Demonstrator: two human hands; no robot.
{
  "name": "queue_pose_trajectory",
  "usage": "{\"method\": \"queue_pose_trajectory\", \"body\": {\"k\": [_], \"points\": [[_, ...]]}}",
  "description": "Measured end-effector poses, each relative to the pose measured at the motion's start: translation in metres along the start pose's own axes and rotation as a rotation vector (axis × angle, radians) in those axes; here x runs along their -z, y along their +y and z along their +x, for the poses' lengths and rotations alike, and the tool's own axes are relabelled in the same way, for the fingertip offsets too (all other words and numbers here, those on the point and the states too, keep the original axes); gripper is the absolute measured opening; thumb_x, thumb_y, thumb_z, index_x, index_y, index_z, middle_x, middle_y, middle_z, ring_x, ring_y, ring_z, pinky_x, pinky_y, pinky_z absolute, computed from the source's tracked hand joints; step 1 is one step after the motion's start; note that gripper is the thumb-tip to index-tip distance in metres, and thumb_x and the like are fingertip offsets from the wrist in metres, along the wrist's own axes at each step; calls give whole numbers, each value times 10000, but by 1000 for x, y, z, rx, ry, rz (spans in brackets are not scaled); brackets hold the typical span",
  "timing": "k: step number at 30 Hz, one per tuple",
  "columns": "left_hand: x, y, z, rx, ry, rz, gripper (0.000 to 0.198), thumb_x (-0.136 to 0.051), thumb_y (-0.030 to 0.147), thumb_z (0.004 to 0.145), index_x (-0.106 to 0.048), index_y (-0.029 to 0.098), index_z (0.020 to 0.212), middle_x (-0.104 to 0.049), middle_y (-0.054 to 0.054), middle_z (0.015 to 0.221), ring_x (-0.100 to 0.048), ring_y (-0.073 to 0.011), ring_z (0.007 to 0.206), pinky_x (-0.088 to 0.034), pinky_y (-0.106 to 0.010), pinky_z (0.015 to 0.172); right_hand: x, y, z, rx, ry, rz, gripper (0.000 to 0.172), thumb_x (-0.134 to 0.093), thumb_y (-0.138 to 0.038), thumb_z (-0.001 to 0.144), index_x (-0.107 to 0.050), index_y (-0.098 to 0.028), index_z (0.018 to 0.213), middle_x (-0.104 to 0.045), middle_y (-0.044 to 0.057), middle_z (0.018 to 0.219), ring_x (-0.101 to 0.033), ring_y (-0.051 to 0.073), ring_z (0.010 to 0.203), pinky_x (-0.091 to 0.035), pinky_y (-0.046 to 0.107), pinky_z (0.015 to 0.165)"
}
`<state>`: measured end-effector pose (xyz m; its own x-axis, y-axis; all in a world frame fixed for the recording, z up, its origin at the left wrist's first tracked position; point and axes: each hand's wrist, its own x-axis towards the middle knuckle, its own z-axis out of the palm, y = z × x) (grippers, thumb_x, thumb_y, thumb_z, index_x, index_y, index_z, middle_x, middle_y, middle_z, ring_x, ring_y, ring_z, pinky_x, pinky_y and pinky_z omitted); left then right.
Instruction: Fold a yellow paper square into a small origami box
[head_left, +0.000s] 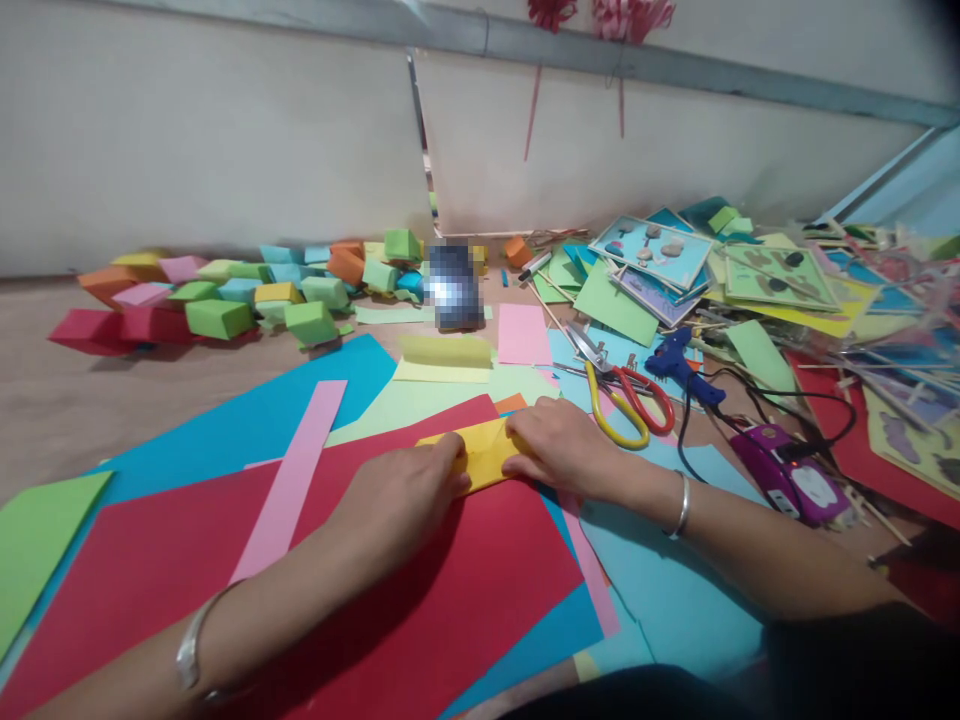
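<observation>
A folded piece of yellow paper (486, 458) is held between my two hands, just above a large red sheet (480, 590). At its left end my left hand (420, 485) grips it, thumb and fingers closed. My right hand (551, 445) pinches the right end with bent fingers. Part of the paper is hidden under the fingers. A pink strip (292, 480) lies across the red sheet to the left. Blue paper (315, 385) shows from beneath the red sheet. Behind my hands is a creased pale yellow paper (444, 355).
Scissors (626, 395) with yellow and red handles lie right of my hands. Beyond them are a blue glue gun (686, 370), its cable and a purple power box (791, 475). Folded paper boxes (225, 318) stand at back left. Cards and sticks (660, 250) pile up at back right.
</observation>
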<state>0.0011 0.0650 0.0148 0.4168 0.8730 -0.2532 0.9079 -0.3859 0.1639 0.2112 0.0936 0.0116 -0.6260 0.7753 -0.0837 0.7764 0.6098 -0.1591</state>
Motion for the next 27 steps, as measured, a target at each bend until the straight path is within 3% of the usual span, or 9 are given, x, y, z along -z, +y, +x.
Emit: {"method": "queue_pose_trajectory", "body": {"k": [6,9,13,20,24,27], "points": [[3,5,0,17,-14,14,253,-430,289,964,-569,203,771,-685,-105,702,-604,-231,566,-218,-309,485,9,-8,-9,42,20,-23,269,-723,-376,886,-651,-128,960,-686,96,927,-534,209,848,-287,307,664],[6,8,1,13,-61,-28,313,-428,276,957,-591,194,702,-687,-107,730,-590,-218,578,-227,-311,508,17,-8,-12,54,-78,85,153,-646,-272,942,-672,-143,864,-685,62,854,-533,168,792,-289,292,660],[8,8,2,4,-72,-52,342,-444,303,941,-618,184,671,-672,-99,727,-567,-200,561,-228,-305,497,20,-2,-12,13,-241,199,233,-620,-258,952,-682,-144,759,-685,46,808,-541,134,741,-263,269,599],[6,5,2,42,-82,23,326,-517,357,909,-620,189,650,-691,-108,727,-582,-202,555,-230,-291,467,14,1,-11,-80,-271,-53,299,-658,-361,919,-717,-136,731,-694,84,742,-555,176,694,-171,310,555],[5,4,2,33,-77,48,286,-579,357,883,-622,200,648,-683,-100,686,-580,-211,531,-214,-298,453,13,-12,-18,-38,-126,-172,204,-635,-288,939,-694,-126,830,-679,104,825,-532,207,760,-188,328,569],[5,3,1,33,-33,65,293,-590,358,882,-604,196,639,-644,-83,614,-574,-211,497,-213,-298,454,5,-31,-29,185,56,-247,176,-498,-115,968,-670,-121,933,-645,106,850,-481,212,778,-238,345,595]]}}
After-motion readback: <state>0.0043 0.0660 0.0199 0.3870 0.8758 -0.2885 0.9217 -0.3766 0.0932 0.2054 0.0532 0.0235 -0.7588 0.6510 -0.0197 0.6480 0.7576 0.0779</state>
